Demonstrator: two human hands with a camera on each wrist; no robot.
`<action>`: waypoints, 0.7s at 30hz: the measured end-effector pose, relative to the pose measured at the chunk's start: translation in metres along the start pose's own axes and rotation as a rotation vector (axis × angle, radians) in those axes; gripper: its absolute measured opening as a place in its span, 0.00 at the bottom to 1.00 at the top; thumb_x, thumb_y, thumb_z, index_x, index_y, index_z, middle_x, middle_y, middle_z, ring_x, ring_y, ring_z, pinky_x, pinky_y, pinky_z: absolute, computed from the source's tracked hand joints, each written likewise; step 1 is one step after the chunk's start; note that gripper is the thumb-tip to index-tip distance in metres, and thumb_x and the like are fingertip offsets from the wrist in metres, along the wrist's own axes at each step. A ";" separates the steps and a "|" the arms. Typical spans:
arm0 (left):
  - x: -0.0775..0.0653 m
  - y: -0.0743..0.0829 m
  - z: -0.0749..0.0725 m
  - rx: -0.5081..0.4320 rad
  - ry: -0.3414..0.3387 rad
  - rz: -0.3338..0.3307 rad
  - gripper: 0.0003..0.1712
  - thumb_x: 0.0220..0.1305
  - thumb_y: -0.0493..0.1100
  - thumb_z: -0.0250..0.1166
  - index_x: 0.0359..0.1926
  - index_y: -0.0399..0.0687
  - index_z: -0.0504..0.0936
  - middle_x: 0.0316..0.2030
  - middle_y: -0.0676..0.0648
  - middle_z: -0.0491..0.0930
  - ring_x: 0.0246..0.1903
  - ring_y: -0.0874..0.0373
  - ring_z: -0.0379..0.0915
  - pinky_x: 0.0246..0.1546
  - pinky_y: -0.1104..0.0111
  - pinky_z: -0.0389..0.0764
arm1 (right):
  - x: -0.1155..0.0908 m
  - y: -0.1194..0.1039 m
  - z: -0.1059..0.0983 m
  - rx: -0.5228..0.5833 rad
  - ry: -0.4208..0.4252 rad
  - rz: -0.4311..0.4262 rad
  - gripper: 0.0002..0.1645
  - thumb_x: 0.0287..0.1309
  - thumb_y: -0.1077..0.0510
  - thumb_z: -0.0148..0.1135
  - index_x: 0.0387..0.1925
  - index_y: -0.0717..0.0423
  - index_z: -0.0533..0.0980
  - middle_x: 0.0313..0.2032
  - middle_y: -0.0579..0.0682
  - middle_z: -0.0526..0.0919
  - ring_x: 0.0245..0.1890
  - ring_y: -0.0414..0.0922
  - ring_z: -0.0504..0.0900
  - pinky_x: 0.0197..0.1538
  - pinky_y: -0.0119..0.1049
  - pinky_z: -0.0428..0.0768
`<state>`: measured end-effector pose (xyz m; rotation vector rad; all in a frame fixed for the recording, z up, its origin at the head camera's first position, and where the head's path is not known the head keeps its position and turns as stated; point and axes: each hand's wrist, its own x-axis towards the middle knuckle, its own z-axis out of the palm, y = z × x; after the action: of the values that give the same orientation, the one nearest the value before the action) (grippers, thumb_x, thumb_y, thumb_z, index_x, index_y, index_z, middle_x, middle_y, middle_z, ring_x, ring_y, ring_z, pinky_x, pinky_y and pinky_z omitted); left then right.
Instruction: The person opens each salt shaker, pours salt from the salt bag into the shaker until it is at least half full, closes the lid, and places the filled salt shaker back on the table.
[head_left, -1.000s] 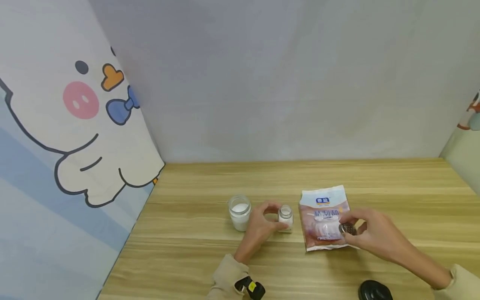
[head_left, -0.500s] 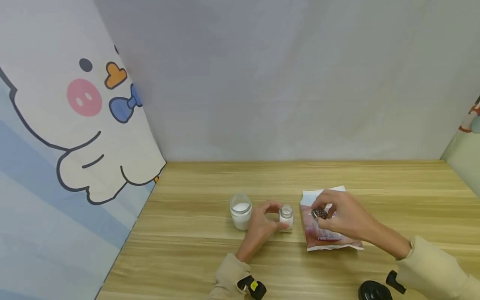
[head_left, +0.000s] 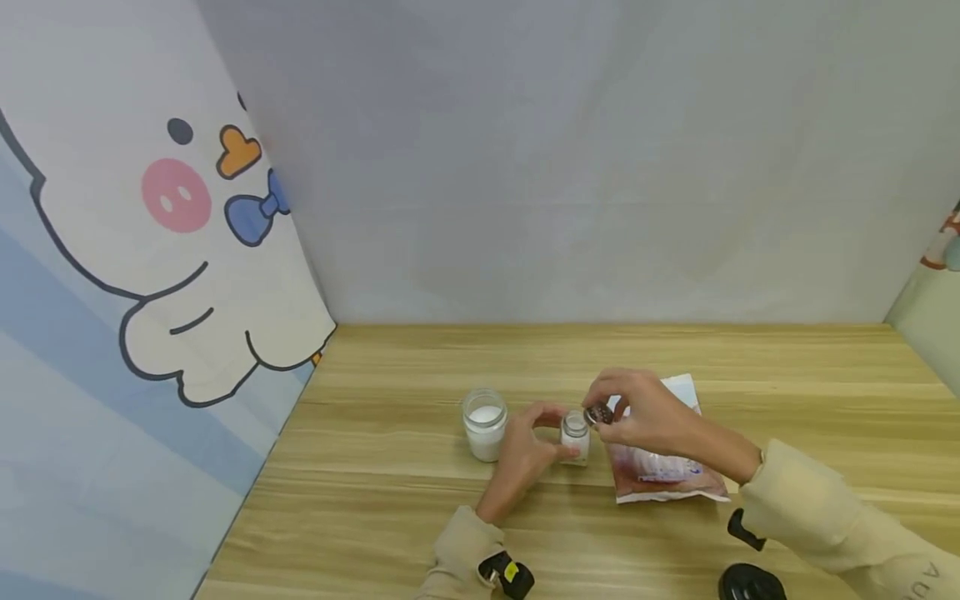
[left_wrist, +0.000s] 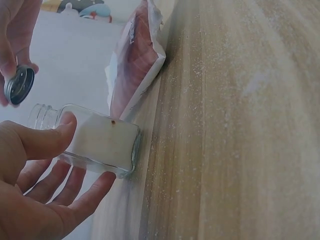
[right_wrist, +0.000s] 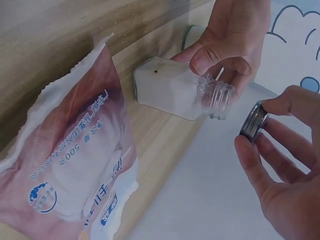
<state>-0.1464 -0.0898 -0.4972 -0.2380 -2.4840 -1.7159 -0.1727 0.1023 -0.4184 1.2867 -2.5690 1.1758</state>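
Observation:
My left hand (head_left: 525, 450) grips a small square glass shaker bottle (left_wrist: 102, 137) standing on the table, with thumb and fingers on opposite sides. White salt-like grains fill most of it, and its threaded neck is uncovered. My right hand (head_left: 641, 408) pinches a round metal shaker lid (right_wrist: 254, 121) by its edge, just to the right of the bottle's mouth and apart from it. Perforations show on the lid's top in the head view; its hollow underside faces the left wrist camera. Behind my right hand and forearm lies a printed salt bag (right_wrist: 75, 150), partly covered.
A round open glass jar (head_left: 484, 425) of white grains stands just left of my left hand. Scattered white grains (left_wrist: 177, 190) dot the wooden table (head_left: 375, 500). A black rounded object (head_left: 750, 582) lies at the front edge of the head view.
My right hand has carried the lid leftward from over the salt bag to beside the bottle's mouth. My left hand keeps its hold on the bottle.

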 end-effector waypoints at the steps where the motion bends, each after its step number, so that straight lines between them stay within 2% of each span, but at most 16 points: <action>1: 0.000 0.000 0.000 0.000 -0.001 -0.002 0.25 0.38 0.31 0.78 0.42 0.44 0.82 0.38 0.49 0.83 0.42 0.55 0.78 0.51 0.56 0.76 | 0.002 0.001 0.002 0.001 -0.007 -0.008 0.13 0.42 0.71 0.61 0.33 0.57 0.82 0.33 0.47 0.80 0.32 0.44 0.79 0.29 0.30 0.82; 11: 0.001 0.001 -0.001 0.023 0.008 0.019 0.26 0.38 0.32 0.78 0.43 0.43 0.82 0.37 0.49 0.84 0.42 0.55 0.79 0.52 0.55 0.76 | 0.018 0.010 0.016 -0.039 -0.070 -0.083 0.15 0.40 0.73 0.61 0.33 0.59 0.83 0.35 0.49 0.81 0.33 0.48 0.79 0.29 0.34 0.82; 21: 0.001 -0.001 -0.001 0.020 0.011 0.040 0.25 0.38 0.31 0.77 0.42 0.43 0.82 0.35 0.49 0.84 0.41 0.55 0.79 0.51 0.55 0.77 | 0.025 0.016 0.024 -0.078 -0.088 -0.126 0.13 0.40 0.71 0.64 0.33 0.62 0.83 0.32 0.51 0.81 0.30 0.45 0.78 0.25 0.28 0.79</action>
<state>-0.1478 -0.0908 -0.4979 -0.2739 -2.4693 -1.6719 -0.1933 0.0761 -0.4366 1.4904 -2.5211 1.0081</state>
